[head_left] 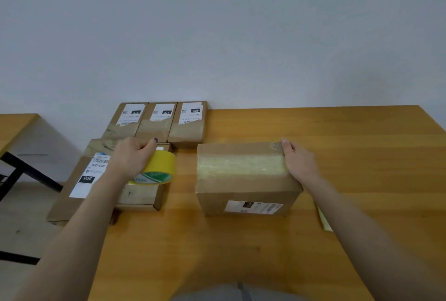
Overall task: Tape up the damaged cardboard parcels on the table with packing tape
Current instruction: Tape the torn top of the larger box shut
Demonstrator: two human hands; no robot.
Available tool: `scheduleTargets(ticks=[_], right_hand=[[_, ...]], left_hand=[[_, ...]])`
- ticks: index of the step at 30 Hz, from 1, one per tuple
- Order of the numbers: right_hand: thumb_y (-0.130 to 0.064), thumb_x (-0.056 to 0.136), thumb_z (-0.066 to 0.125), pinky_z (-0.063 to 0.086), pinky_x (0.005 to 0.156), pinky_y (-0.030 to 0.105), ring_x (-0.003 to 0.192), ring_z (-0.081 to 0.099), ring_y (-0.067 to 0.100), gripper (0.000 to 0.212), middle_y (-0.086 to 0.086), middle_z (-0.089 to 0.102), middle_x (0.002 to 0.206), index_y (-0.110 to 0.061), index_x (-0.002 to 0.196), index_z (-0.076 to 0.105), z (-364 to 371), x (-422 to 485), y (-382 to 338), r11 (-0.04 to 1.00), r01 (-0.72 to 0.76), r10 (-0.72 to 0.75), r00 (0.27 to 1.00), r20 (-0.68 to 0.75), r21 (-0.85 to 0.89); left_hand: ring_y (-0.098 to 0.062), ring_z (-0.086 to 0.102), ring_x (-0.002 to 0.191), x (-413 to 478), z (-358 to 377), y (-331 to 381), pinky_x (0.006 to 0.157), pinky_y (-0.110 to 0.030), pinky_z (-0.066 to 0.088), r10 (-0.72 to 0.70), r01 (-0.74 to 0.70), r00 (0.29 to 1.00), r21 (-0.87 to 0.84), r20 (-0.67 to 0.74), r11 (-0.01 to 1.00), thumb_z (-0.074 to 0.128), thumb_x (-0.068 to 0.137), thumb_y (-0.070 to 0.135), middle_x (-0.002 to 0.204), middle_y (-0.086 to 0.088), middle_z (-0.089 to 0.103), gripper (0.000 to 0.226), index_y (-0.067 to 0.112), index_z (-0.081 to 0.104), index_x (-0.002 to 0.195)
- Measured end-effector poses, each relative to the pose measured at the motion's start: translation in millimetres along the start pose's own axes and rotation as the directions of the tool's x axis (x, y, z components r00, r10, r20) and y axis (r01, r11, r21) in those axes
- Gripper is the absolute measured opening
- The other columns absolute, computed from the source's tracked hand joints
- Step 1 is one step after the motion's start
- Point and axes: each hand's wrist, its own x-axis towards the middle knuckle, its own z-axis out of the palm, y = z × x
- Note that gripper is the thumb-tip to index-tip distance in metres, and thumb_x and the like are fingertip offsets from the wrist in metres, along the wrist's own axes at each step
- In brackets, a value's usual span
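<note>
— Facing what?
— A wooden desk (337, 131) against a grey wall (217, 35); bare wood runs right of the central parcel (241, 185).
— Hands?
— Fingers of the left hand (130, 156) curl round a yellow tape roll (159, 168) by the left edge; the right hand (299, 160) rests on the parcel's right end, fingers pressed together.

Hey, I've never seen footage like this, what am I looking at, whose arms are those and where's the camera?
There is no machine: this is one picture from a camera worn on a person's head, looking forward and down, so both arms are theirs. The left hand grips a yellow tape roll above flat parcels. The right hand presses straight fingers on the right end of a tape strip across the big box. Three small labelled parcels sit in a row at the back, all on a wooden table.
</note>
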Motion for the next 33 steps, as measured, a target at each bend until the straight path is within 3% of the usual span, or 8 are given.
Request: scheduleTargets(ticks=[11,15,17,20,22,25,30,33], right_hand=[[-0.054,0.101,0.020,0.043,0.095,0.042,0.114,0.054,0.034,0.057,0.014,0.059,0.126,-0.018,0.133,0.052,2,-1,-1,1.000,-0.014,0.014,1.000,-0.014,-0.013],[-0.032,0.104,0.029,0.042,0.099,0.050,0.125,0.043,0.035,0.040,0.019,0.047,0.135,-0.012,0.135,0.043,1,-12,-25,0.877,0.065,-0.147,0.980,-0.136,-0.477],[-0.040,0.102,0.032,0.028,0.108,0.062,0.141,0.024,0.033,0.047,0.016,0.032,0.150,-0.014,0.141,0.035,11,-19,-50,0.759,0.256,-0.347,0.937,-0.039,-0.598],[-0.067,0.093,0.026,0.011,0.109,0.071,0.147,0.011,0.027,0.069,0.006,0.025,0.156,-0.024,0.147,0.028,46,-37,-91,0.739,0.532,-0.474,0.846,0.243,-0.413],[-0.083,0.081,0.026,0.000,0.105,0.076,0.147,0.008,0.032,0.090,0.007,0.017,0.159,-0.028,0.152,0.016,75,-46,-109,0.672,0.580,-0.436,0.812,0.387,-0.460],[-0.085,0.077,0.033,-0.003,0.101,0.079,0.145,0.010,0.037,0.101,0.014,0.012,0.159,-0.027,0.154,0.003,93,-47,-122,0.533,0.617,-0.425,0.787,0.447,-0.579],[-0.080,0.065,0.061,-0.012,0.100,0.078,0.143,-0.024,0.035,0.126,0.010,-0.024,0.158,-0.036,0.147,-0.024,66,-37,-125,0.540,0.683,-0.249,0.688,0.682,-0.492],[-0.066,0.060,0.077,-0.009,0.098,0.080,0.140,-0.029,0.040,0.138,0.012,-0.032,0.154,-0.039,0.143,-0.030,57,-43,-122,0.469,0.713,-0.179,0.654,0.735,-0.521]], left_hand=[[-0.022,0.053,0.058,-19,73,15,0.054,-0.030,0.040,-0.158,0.121,0.968,0.188,0.193,0.975,0.030,0.101,0.037,0.057,-0.006,0.051,0.056,0.008,0.047,0.057],[-0.017,0.050,0.052,-9,74,21,0.047,-0.025,0.033,-0.137,0.088,0.968,0.228,0.211,0.970,0.033,0.101,0.034,0.056,-0.005,0.051,0.053,0.009,0.047,0.057],[-0.016,0.050,0.052,-10,75,21,0.047,-0.024,0.034,-0.140,0.090,0.968,0.236,0.207,0.968,0.033,0.101,0.035,0.056,-0.004,0.050,0.053,0.010,0.048,0.057],[-0.013,0.051,0.053,-12,78,24,0.048,-0.021,0.038,-0.161,0.104,0.956,0.226,0.247,0.969,0.034,0.102,0.034,0.060,-0.002,0.052,0.046,0.010,0.053,0.067],[-0.014,0.056,0.066,-11,72,29,0.055,-0.021,0.045,-0.229,0.173,0.934,0.214,0.275,0.961,0.044,0.099,0.027,0.077,-0.004,0.058,0.023,0.008,0.058,0.099],[-0.023,0.061,0.092,-11,70,26,0.073,-0.030,0.051,-0.207,0.110,0.932,0.312,0.297,0.944,0.051,0.096,0.021,0.108,-0.011,0.059,0.047,0.005,0.035,0.137],[-0.023,0.064,0.072,-21,75,21,0.067,-0.032,0.052,-0.149,0.085,0.961,0.264,0.235,0.961,0.030,0.103,0.033,0.069,-0.006,0.059,0.047,0.012,0.053,0.068],[-0.018,0.059,0.061,-21,75,23,0.058,-0.028,0.048,-0.130,0.068,0.965,0.259,0.228,0.963,0.030,0.103,0.034,0.061,-0.003,0.055,0.051,0.012,0.050,0.061]])
